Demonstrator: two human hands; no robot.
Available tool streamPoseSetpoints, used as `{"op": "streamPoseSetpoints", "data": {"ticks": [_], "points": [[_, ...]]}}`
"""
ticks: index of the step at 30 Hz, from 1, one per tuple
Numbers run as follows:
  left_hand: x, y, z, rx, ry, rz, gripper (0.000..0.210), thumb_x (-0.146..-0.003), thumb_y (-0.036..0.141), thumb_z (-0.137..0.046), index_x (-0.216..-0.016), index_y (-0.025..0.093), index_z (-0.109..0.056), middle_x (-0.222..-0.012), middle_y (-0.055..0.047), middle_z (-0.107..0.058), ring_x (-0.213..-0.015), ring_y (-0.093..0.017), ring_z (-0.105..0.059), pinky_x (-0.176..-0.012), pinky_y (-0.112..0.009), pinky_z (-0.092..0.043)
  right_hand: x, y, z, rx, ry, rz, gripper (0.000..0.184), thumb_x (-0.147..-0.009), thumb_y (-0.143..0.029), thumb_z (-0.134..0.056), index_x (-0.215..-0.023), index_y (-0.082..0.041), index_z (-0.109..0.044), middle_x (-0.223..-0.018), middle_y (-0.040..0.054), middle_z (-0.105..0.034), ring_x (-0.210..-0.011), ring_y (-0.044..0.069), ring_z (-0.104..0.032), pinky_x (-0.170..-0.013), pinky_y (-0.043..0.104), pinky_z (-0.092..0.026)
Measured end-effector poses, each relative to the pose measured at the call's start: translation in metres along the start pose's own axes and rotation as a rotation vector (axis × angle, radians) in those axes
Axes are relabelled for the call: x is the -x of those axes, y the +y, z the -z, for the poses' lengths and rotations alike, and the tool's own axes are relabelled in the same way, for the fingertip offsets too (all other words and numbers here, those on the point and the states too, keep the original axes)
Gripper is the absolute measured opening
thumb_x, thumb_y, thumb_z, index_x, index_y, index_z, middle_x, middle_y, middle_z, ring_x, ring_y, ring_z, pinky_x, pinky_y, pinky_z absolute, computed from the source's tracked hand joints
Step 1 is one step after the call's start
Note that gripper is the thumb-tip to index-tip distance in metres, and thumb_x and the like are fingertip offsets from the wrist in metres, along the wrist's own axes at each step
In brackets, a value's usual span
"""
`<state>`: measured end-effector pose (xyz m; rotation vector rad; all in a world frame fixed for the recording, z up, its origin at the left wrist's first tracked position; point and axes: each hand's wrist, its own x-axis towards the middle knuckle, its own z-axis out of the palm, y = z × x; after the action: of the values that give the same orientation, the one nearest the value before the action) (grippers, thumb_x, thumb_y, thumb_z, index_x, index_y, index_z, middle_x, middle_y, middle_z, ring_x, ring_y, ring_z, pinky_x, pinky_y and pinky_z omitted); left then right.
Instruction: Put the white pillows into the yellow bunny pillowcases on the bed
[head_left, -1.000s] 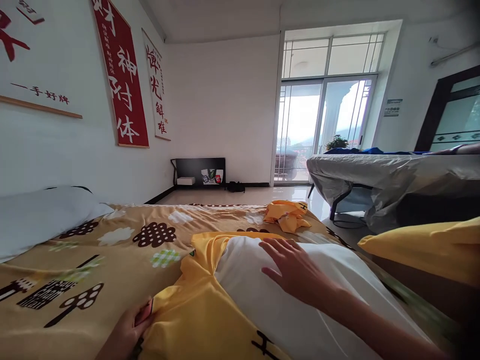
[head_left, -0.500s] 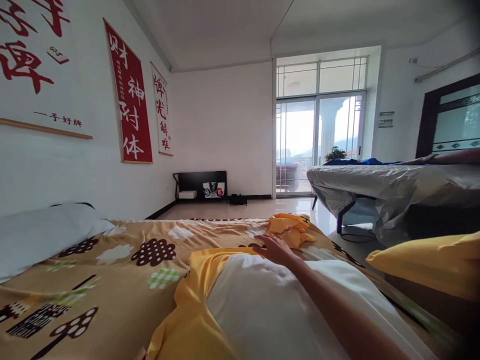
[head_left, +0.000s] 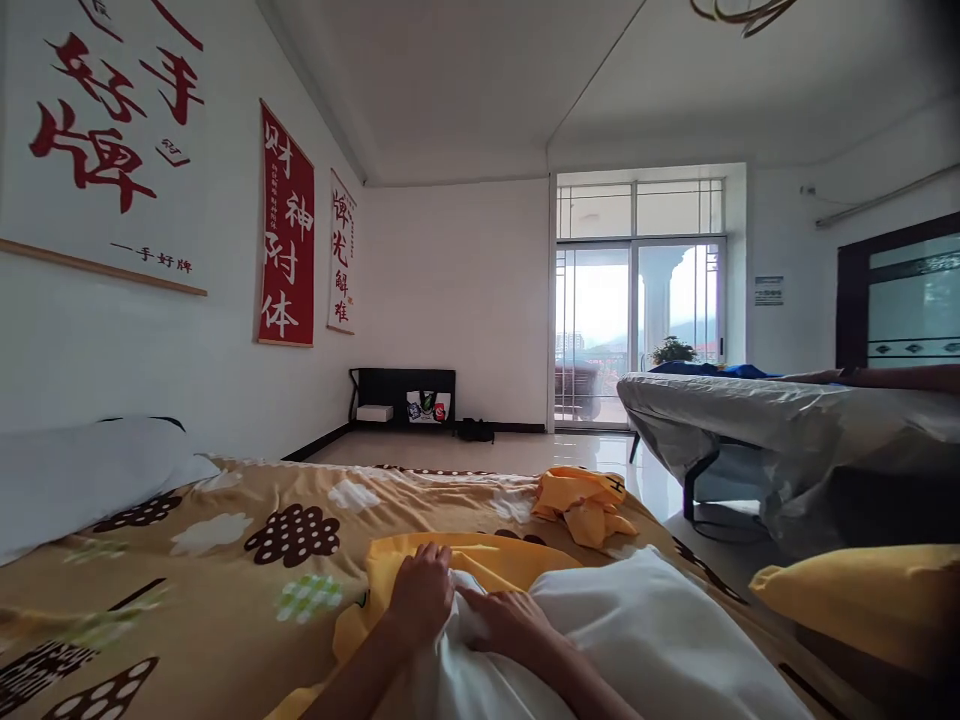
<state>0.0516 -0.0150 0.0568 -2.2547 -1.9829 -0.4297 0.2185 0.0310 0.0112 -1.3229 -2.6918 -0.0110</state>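
A white pillow [head_left: 645, 620] lies in front of me on top of a spread yellow cloth cover [head_left: 495, 555]. My left hand [head_left: 424, 595] is closed at the pillow's far left corner, its knuckles over the yellow cloth. Close beside it, my right hand [head_left: 504, 618] has its fingers curled into the white fabric, which puckers between the two hands. How much yellow cloth is caught in the left fingers is hidden. Beyond the pillow, a crumpled yellow cloth [head_left: 581, 502] with a dark letter rests on the bed.
The bed has a brown patterned sheet [head_left: 225, 590]. A white pillow [head_left: 82, 480] sits at its left end. At right are a yellow cushion [head_left: 862, 605] and a plastic-covered table [head_left: 787, 410], where another person's arm [head_left: 892, 378] rests. A black bench [head_left: 401, 390] stands by the far wall.
My left hand has come into view from the bottom edge and grips the pillow corner. My right hand has drawn back toward it and closed on the white fabric. The view has tilted up.
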Motion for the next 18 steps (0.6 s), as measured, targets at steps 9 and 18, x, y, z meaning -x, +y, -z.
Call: {"op": "streamPoseSetpoints", "data": {"ticks": [9, 18], "points": [[-0.039, 0.002, -0.042, -0.15, -0.077, 0.112, 0.042, -0.083, 0.007, -0.043, -0.122, 0.013, -0.06, -0.124, -0.02, -0.058, -0.115, -0.032, -0.053, -0.092, -0.045, -0.043, -0.002, -0.01, -0.024, 0.107, -0.001, 0.113, 0.057, -0.067, -0.044, -0.066, -0.122, -0.034, -0.058, -0.094, 0.0061, -0.074, -0.085, 0.033, -0.069, -0.07, 0.037, -0.052], [-0.068, 0.017, -0.042, -0.112, 0.049, 0.057, 0.045, -0.081, -0.002, -0.032, -0.114, 0.009, -0.061, -0.115, -0.02, -0.061, -0.106, -0.032, -0.059, -0.082, -0.042, -0.047, -0.015, -0.029, -0.056, 0.077, 0.004, 0.148, 0.022, -0.08, -0.036, -0.058, -0.097, -0.026, -0.068, -0.085, 0.0054, -0.073, -0.077, 0.024, -0.069, -0.065, 0.03, -0.053]]}}
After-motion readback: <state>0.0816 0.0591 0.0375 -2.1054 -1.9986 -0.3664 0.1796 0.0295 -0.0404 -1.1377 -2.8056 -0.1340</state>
